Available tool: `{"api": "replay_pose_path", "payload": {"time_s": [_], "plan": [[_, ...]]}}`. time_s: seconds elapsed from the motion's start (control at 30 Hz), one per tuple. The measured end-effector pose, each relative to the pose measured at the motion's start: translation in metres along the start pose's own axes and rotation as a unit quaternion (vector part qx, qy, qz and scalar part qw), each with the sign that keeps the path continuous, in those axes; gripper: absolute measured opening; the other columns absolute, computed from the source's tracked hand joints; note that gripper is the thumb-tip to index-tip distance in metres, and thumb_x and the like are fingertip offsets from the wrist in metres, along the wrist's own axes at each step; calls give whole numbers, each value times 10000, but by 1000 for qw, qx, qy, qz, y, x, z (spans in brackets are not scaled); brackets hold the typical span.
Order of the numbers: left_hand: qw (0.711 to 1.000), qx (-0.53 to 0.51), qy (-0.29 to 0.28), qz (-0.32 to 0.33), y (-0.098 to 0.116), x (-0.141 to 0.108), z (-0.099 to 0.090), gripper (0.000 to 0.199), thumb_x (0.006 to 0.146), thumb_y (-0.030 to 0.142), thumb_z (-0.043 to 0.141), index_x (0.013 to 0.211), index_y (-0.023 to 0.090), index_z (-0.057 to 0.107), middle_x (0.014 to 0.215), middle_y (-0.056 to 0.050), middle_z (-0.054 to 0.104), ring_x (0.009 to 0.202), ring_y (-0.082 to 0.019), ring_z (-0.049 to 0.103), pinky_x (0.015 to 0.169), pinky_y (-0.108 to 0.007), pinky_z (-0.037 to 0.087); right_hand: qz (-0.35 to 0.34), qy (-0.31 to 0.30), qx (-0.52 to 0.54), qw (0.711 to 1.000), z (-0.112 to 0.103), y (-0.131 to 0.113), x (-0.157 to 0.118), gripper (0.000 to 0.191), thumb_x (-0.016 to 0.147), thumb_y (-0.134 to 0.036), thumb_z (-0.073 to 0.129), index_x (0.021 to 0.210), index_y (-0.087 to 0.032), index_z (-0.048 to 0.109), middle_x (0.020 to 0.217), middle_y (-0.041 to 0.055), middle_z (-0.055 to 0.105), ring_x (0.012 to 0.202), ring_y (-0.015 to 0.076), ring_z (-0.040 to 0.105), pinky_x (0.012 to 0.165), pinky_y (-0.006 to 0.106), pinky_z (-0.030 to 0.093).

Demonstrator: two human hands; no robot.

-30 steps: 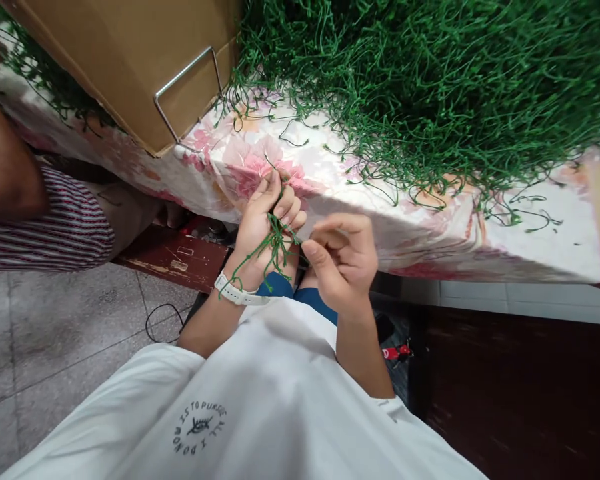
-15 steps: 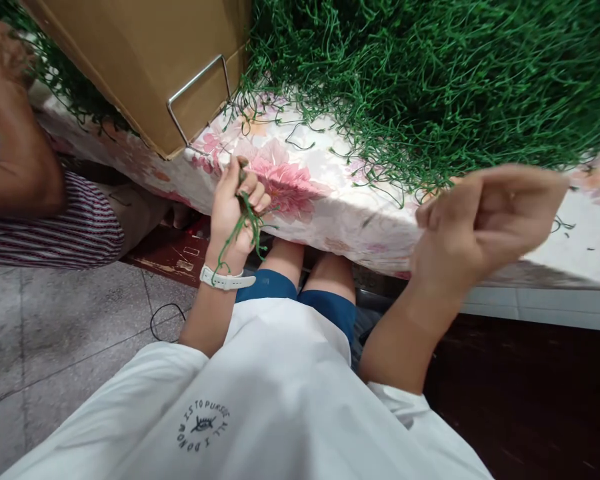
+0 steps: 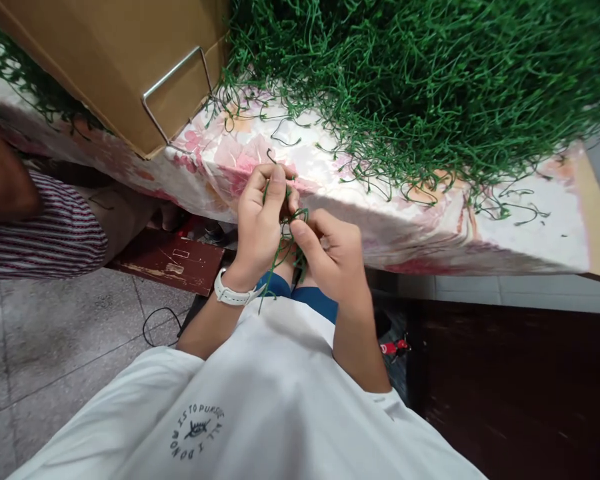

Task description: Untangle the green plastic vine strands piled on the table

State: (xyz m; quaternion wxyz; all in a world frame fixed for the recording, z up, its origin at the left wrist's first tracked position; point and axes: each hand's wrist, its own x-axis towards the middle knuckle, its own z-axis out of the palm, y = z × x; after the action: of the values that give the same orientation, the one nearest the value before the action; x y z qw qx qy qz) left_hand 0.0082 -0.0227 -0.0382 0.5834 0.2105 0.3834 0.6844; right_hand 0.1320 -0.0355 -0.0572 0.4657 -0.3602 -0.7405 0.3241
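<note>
The person's left hand holds a small bunch of green stems, gripped between thumb and curled fingers, just in front of the worktop's near edge. One hooked tip pokes up above the hand, and the loose ends hang below it, over the lap. The right hand is close beside it, thumb and forefinger brought narrowly together at a bent stem of the same bunch.

A thick pile of green stems spreads over the far side of the worktop, with stray pieces lying on its flowered cloth. To the left stands a cardboard box, with a bent metal wire frame against its side.

The white shirt carries dark lettering set in a ring around a small eye-like emblem: "IS TO PURSUE" runs over the top, "ALL I DO" goes down the right and along the bottom, and the word at the left looks like "NOW". A white wristband circles the left wrist. Low on the right, a red tag bears a pale mark too small to read. At the far left, another person's bent arm shows above striped clothing.
</note>
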Motion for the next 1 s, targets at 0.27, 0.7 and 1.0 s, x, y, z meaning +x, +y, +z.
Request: {"api": "replay_pose_path", "payload": {"time_s": [0.27, 0.7, 1.0], "plan": [[984, -66, -72, -147, 9, -3, 2, 251, 1061, 269, 558, 826, 186, 590, 485, 114, 255, 359, -29, 286, 409, -145, 270, 52, -111, 229, 966, -1, 16, -11, 501, 1019, -414, 622, 611, -181, 448, 603, -29, 392, 574, 93, 335, 560, 276, 287], [962, -140, -62, -224, 25, -6, 12, 385, 1127, 257, 350, 796, 184, 531, 467, 104, 197, 328, -46, 228, 380, -170, 222, -26, -88, 513, 854, 4, 25, -20, 444, 963, -316, 620, 574, -200, 440, 473, -28, 321, 484, 122, 329, 518, 290, 282], [991, -108, 36, -71, 24, 9, 2, 361, 1112, 283, 417, 783, 206, 542, 460, 91, 247, 383, -66, 332, 440, -164, 329, 36, -72, 360, 930, -16, 30, -28, 430, 984, -277, 632, 596, -184, 472, 537, -24, 353, 553, 116, 326, 548, 302, 241]]}}
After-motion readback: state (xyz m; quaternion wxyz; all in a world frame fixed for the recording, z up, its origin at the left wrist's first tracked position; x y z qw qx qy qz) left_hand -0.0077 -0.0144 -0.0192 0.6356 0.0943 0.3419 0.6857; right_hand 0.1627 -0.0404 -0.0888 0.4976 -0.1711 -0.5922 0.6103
